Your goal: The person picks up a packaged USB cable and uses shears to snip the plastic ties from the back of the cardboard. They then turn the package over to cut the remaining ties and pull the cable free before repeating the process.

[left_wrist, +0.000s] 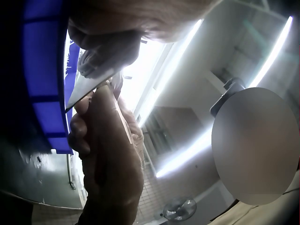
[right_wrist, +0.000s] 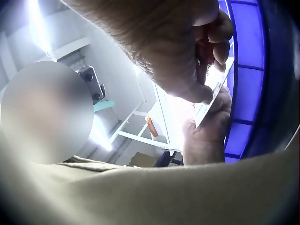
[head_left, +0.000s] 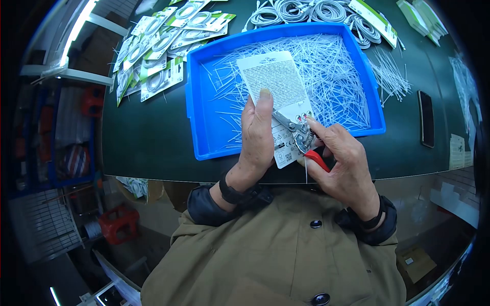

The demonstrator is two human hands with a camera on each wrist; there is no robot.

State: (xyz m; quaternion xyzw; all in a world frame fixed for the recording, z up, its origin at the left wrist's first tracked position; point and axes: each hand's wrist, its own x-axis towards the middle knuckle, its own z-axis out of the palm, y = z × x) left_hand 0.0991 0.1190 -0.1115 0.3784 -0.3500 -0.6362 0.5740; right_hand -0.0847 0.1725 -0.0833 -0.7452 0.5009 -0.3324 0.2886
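My left hand (head_left: 258, 130) grips a white printed cable card (head_left: 275, 81), thumb lying across its text side. A grey coil of cable (left_wrist: 89, 61) shows on the card's other face in the left wrist view. Red-handled pruning shears (head_left: 317, 160) are in my right hand (head_left: 349, 160), their metal blades lying over the card's lower part near my left thumb. My right forefinger reaches along the card's edge beside the spring. A thin white strip (head_left: 306, 171) hangs below the right fingers. The card is tilted above the near side of a blue tray (head_left: 192, 109).
White cable ties (head_left: 332, 76) fill much of the tray, and more ties (head_left: 392, 76) lie right of it. Packaged cable cards (head_left: 158, 46) are piled at the back left. Loose grey cable coils (head_left: 326, 11) sit behind the tray. A phone (head_left: 426, 118) lies at right.
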